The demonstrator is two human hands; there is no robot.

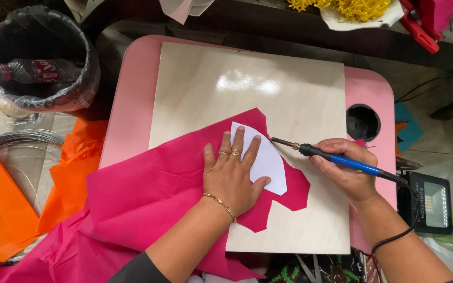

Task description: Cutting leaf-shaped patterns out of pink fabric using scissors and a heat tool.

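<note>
The right hand (pixel 348 175), closed around a blue-handled hot tool (pixel 336 159), aims its tip left toward the white paper template's (pixel 265 162) upper edge at frame centre, while the left hand (pixel 232 175) lies open, flat on it.

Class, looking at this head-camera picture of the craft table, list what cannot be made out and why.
- White paper template: its left part is hidden under the left hand.
- Blue-handled hot tool: its grip is partly covered by the right hand.
- Pink tissue sheet: cut off by the bottom edge.
</note>
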